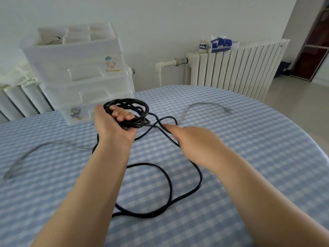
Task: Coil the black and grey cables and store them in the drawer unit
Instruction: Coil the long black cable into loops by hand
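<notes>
Left hand [114, 125] fingers curled round glossy black cable [169, 184] coil; right hand [192, 139] blurred, fingers' state unclear.

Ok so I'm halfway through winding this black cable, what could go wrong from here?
The loose black cable crosses over itself on the table, so pulling with your right hand could tighten a kink. It also overlaps the grey cable, which might get dragged into the coil. The loops in your left hand sit unevenly and could slip off.
</notes>
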Demonstrator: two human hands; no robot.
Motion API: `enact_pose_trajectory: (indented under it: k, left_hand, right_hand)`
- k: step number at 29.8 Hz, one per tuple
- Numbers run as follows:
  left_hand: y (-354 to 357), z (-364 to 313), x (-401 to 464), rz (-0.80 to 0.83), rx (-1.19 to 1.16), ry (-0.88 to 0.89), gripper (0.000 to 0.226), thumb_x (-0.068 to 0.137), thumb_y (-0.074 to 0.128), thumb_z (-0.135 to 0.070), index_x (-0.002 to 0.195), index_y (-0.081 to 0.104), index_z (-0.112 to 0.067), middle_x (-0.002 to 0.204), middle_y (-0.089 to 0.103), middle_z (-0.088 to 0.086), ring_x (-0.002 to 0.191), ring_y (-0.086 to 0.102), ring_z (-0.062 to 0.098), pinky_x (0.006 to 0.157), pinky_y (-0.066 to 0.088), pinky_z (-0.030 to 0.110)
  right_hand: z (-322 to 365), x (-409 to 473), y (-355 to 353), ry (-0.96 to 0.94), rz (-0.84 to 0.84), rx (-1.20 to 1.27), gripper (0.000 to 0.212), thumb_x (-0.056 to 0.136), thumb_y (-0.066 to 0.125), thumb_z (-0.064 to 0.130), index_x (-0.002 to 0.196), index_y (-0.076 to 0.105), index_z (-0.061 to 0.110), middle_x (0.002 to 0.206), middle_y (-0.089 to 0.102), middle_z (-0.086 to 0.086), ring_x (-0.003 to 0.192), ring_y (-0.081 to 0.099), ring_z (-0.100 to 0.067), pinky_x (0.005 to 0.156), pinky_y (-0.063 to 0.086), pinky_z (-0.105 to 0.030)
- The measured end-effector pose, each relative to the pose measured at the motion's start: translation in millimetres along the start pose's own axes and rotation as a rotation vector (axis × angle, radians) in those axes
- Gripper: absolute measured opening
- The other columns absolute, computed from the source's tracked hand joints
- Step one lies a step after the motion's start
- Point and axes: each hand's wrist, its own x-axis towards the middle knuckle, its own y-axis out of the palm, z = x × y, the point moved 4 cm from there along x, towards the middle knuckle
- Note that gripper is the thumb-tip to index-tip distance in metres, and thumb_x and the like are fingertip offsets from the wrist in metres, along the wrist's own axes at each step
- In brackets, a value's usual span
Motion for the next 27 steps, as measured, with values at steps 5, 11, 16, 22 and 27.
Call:
enact_pose_trajectory:
  k: [5,11,16,22,27]
  left_hand:
    - [2.0,3.9,-9.2,-0.012,0.263,0.102,0.042,0.097,0.036,-0.044,0.063,0.04,-0.019,0.046,0.031,-0.008,0.037,0.027,0.011,0.041,0.03,0.019]
    - [4.9,11.0,-17.5,0.01,0.631,0.303,0.05,0.097,0.034,-0.055,0.064,0.039,-0.018,0.043,0.035,-0.004,0.036,0.03,0.013,0.041,0.034,0.025]
    - [13.9,19.6,-21.7,0.229,1.103,0.415,0.057,0.096,0.031,-0.057,0.058,0.038,-0.016,0.042,0.04,0.0,0.034,0.037,0.014,0.041,0.036,0.026]
    - [4.7,40.1,-12.3,0.453,1.6,0.199,0.066,0.078,0.032,-0.075,0.06,0.04,-0.013,0.045,0.042,-0.005,0.042,0.04,0.012,0.051,0.035,0.026]
    - [-5.5,59.6,-20.3,0.619,1.564,-0.09,0.064,0.102,0.032,-0.04,0.047,0.046,-0.012,0.039,0.047,0.003,0.034,0.045,0.014,0.047,0.04,0.027]
  right_hand:
    - [24.2,-2.3,3.7,-0.093,-0.054,-0.133,0.045,0.095,0.041,0.008,0.133,0.044,0.032,0.097,0.061,0.003,0.081,0.061,-0.023,0.067,0.053,-0.039]
    - [41.6,-5.6,8.0,-0.213,-0.124,-0.244,0.024,0.095,0.045,0.016,0.113,0.059,0.023,0.092,0.055,0.004,0.083,0.06,-0.021,0.055,0.039,-0.03]
    - [45.9,-8.8,-1.0,-0.26,-0.143,-0.098,0.014,0.095,0.053,0.017,0.105,0.06,0.023,0.098,0.062,0.01,0.09,0.059,-0.015,0.07,0.051,-0.034]
    - [43.3,-13.6,-17.5,-0.17,0.014,0.412,0.02,0.089,0.066,0.028,0.098,0.049,0.034,0.087,0.067,0.013,0.08,0.06,0.0,0.076,0.047,-0.023]
    - [21.9,-8.5,-35.6,-0.137,-0.084,0.84,0.008,0.088,0.067,0.01,0.087,0.063,0.016,0.077,0.074,0.003,0.08,0.07,-0.005,0.093,0.049,-0.026]
